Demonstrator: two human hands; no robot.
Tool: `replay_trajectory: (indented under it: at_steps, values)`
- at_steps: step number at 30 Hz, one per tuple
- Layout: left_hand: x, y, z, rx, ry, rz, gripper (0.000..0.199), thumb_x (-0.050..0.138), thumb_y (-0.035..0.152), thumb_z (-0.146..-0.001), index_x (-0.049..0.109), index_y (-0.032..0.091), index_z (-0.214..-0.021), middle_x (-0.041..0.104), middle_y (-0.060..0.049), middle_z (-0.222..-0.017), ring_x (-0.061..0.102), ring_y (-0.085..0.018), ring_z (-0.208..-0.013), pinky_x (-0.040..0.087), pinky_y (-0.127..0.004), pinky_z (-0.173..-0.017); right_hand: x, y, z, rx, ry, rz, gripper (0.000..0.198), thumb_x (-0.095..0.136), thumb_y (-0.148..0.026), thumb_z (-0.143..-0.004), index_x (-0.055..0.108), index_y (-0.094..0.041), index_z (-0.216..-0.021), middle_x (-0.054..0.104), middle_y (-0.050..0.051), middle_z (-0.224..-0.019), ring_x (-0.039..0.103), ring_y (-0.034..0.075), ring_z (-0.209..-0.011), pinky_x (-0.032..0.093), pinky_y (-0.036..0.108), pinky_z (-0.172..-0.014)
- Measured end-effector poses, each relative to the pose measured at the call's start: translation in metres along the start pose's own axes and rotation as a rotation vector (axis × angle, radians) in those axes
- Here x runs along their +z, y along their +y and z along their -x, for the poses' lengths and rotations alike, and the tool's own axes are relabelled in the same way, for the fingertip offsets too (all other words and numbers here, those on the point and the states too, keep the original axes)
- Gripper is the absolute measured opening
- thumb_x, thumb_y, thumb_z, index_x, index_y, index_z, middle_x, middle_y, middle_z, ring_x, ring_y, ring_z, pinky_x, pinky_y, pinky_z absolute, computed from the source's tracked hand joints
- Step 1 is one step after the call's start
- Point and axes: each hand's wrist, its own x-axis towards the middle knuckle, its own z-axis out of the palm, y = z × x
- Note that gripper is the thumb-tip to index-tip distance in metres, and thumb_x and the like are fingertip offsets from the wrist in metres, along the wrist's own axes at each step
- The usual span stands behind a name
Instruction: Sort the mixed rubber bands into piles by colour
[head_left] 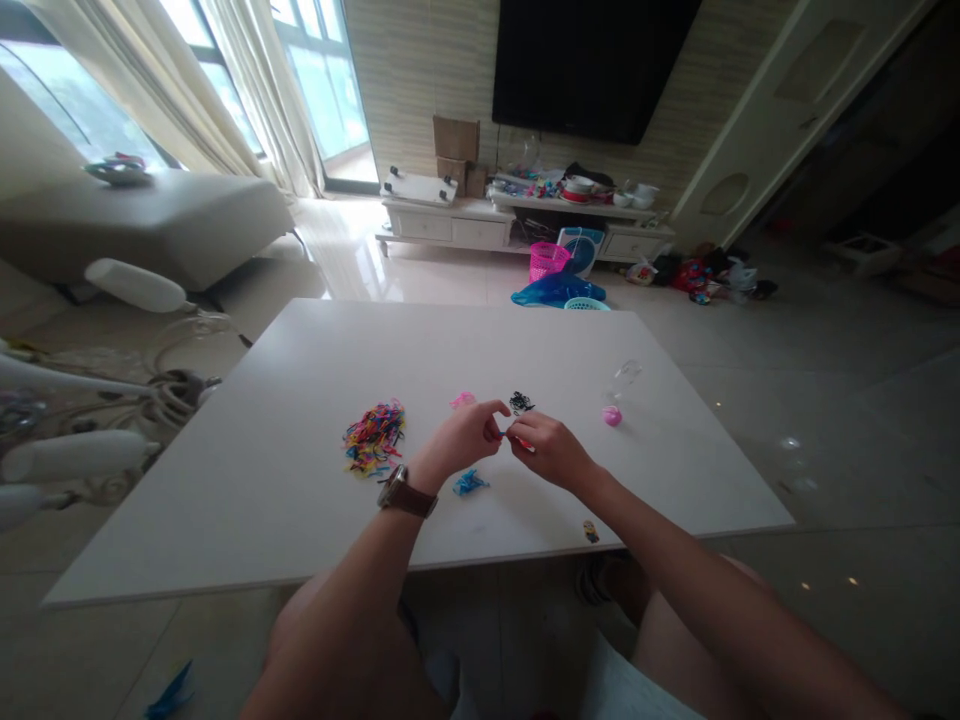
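Above the middle of the white table (300,540), my left hand (472,432) and my right hand (551,448) meet at the fingertips. A small blue strip (502,435), perhaps a rubber band, is pinched by my left hand. Red bands (526,444) show under the curled fingers of my right hand. Around the hands lie sorted heaps: pink bands (463,399), black bands (520,402) and blue bands (470,483). Farther left sits a larger heap of mixed-colour rubber bands (375,437). Exactly how the pieces join between the fingers is too small to see.
On the right of the table are a round pink object (612,416) and a clear plastic container (627,376). A small sticker-like figure (591,531) lies near the front edge. A lamp with white shades (139,285) stands at left. Beyond the table is a pink basket (549,262).
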Motion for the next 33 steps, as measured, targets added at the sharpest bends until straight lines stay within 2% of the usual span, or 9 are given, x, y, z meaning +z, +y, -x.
replay_trajectory:
  at_steps: [5, 9, 14, 21, 26, 29, 33]
  values:
    - [-0.004, -0.009, 0.003, -0.041, -0.018, -0.013, 0.04, 0.058, 0.004, -0.073, 0.065, 0.018, -0.11, 0.07, 0.001, -0.073, 0.067, -0.013, -0.068, 0.05, -0.023, -0.066, 0.003, 0.006, -0.005, 0.04, 0.035, -0.041, 0.017, 0.053, -0.01, -0.092, 0.064, -0.021, -0.086, 0.064, 0.005, -0.085, 0.059, 0.019, -0.083, 0.046, 0.03, -0.076]
    - [-0.011, -0.028, 0.004, -0.104, -0.012, -0.08, 0.037, 0.06, 0.005, -0.073, 0.066, 0.016, -0.108, 0.072, -0.002, -0.077, 0.068, -0.015, -0.07, 0.052, -0.025, -0.068, 0.013, 0.01, -0.004, 0.065, 0.03, -0.064, 0.016, 0.054, -0.011, -0.094, 0.065, -0.019, -0.087, 0.064, 0.005, -0.085, 0.059, 0.019, -0.083, 0.045, 0.03, -0.078]
    - [-0.018, -0.049, 0.009, -0.165, -0.011, -0.241, 0.029, 0.06, 0.006, -0.074, 0.07, 0.016, -0.1, 0.073, -0.004, -0.078, 0.067, -0.016, -0.07, 0.05, -0.026, -0.069, 0.025, 0.01, -0.001, 0.068, -0.079, -0.037, 0.017, 0.054, -0.01, -0.094, 0.065, -0.018, -0.083, 0.064, 0.006, -0.085, 0.057, 0.018, -0.082, 0.042, 0.029, -0.075]
    - [-0.018, -0.063, 0.009, -0.183, -0.043, -0.365, 0.028, 0.056, 0.005, -0.075, 0.071, 0.016, -0.096, 0.071, -0.003, -0.071, 0.065, -0.016, -0.069, 0.047, -0.026, -0.071, 0.028, 0.007, -0.006, 0.097, -0.157, -0.012, 0.016, 0.055, -0.011, -0.093, 0.065, -0.018, -0.084, 0.066, 0.007, -0.087, 0.057, 0.019, -0.083, 0.04, 0.03, -0.074]
    - [-0.014, -0.069, 0.01, -0.168, -0.021, -0.395, 0.019, 0.062, 0.012, -0.079, 0.072, 0.017, -0.095, 0.075, -0.008, -0.088, 0.067, -0.02, -0.082, 0.049, -0.031, -0.079, 0.033, 0.01, -0.007, 0.108, -0.197, 0.014, 0.016, 0.056, -0.01, -0.092, 0.066, -0.018, -0.082, 0.065, 0.006, -0.086, 0.057, 0.019, -0.082, 0.039, 0.029, -0.071]
    - [-0.01, -0.063, 0.011, -0.166, -0.01, -0.314, 0.013, 0.065, 0.016, -0.081, 0.073, 0.017, -0.091, 0.076, -0.01, -0.095, 0.068, -0.022, -0.088, 0.051, -0.033, -0.084, 0.032, 0.01, -0.005, 0.102, -0.194, 0.004, 0.017, 0.055, -0.01, -0.093, 0.067, -0.018, -0.084, 0.065, 0.006, -0.086, 0.058, 0.019, -0.083, 0.039, 0.03, -0.071]
    - [-0.002, -0.051, 0.009, -0.166, -0.088, -0.029, 0.016, 0.062, 0.018, -0.084, 0.074, 0.015, -0.093, 0.077, -0.008, -0.092, 0.069, -0.019, -0.085, 0.053, -0.029, -0.078, 0.029, 0.006, -0.004, 0.081, -0.172, -0.038, 0.017, 0.054, -0.01, -0.093, 0.069, -0.019, -0.089, 0.067, 0.007, -0.09, 0.058, 0.02, -0.086, 0.041, 0.031, -0.074]
